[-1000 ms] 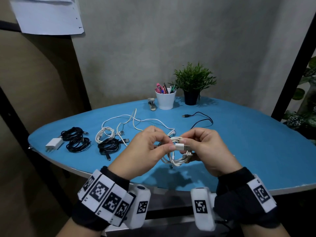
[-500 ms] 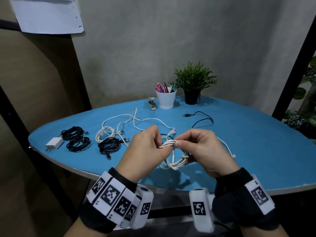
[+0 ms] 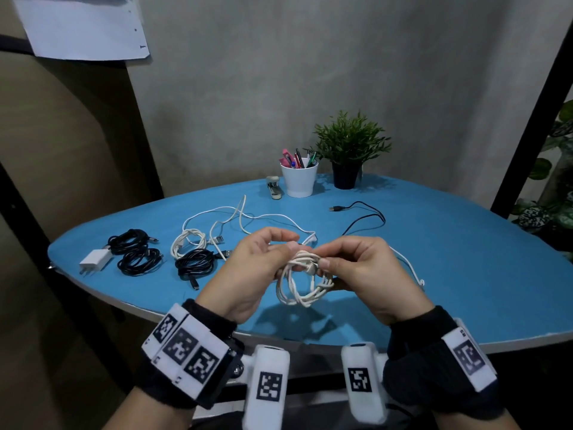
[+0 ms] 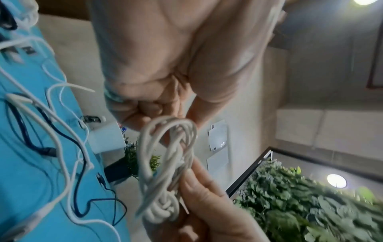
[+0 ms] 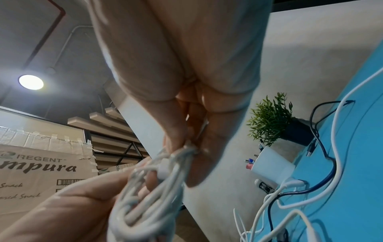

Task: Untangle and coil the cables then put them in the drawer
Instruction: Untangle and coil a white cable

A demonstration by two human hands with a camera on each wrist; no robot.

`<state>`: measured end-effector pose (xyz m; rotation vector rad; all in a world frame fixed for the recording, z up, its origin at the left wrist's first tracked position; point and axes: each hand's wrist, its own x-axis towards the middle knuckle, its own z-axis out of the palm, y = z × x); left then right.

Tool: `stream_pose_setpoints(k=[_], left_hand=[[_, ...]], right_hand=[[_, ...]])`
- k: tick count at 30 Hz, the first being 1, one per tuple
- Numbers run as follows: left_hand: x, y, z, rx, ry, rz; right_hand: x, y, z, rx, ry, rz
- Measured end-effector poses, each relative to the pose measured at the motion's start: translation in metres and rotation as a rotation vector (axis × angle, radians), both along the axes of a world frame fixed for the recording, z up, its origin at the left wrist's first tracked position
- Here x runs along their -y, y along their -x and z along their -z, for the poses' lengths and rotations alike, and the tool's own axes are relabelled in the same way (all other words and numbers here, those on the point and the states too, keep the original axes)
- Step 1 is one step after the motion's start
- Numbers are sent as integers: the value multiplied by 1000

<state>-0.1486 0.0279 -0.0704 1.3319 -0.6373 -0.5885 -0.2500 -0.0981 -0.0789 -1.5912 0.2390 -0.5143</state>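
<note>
A white cable coil [image 3: 297,285] hangs above the front edge of the blue table [image 3: 465,274], held between both hands. My left hand [image 3: 290,248] pinches its top loops from the left. My right hand [image 3: 322,262] pinches the bundle near a white connector. In the left wrist view the coil [image 4: 165,163] hangs between the left fingers [image 4: 145,113] and the right thumb. In the right wrist view the right fingers [image 5: 182,144] grip the coil [image 5: 149,188]. A loose white cable [image 3: 242,215] and a black cable [image 3: 366,218] lie tangled behind. No drawer is in view.
At the left of the table lie coiled black cables [image 3: 136,252] [image 3: 195,265], a small white coil [image 3: 189,243] and a white charger [image 3: 94,262]. A white pen cup [image 3: 299,181], a stapler [image 3: 274,189] and a potted plant [image 3: 350,150] stand at the back. A white lead [image 3: 409,270] trails right.
Both hands have kept hold of the white coil and turned it. The connector end, pinched between them a second ago, now lies against the loops, and the coil hangs more open below the hands.
</note>
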Motion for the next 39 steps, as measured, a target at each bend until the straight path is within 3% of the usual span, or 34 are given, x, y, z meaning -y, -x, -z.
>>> stream_pose_setpoints(k=[7, 16, 18, 24, 27, 39], left_hand=[[-7, -6, -1, -62, 44, 96], [-3, -4, 15, 390, -234, 79], [-2, -3, 18, 341, -215, 97], [-2, -2, 15, -84, 29, 87], [0, -5, 13, -205, 89, 73], [8, -3, 17, -128, 195, -51]], right_hand=[[3, -4, 1, 49, -19, 73], [0, -6, 2, 45, 62, 103], [-1, -6, 1, 41, 67, 96], [-1, -5, -1, 40, 40, 68], [0, -5, -2, 34, 24, 65], [-1, -7, -1, -4, 21, 37]])
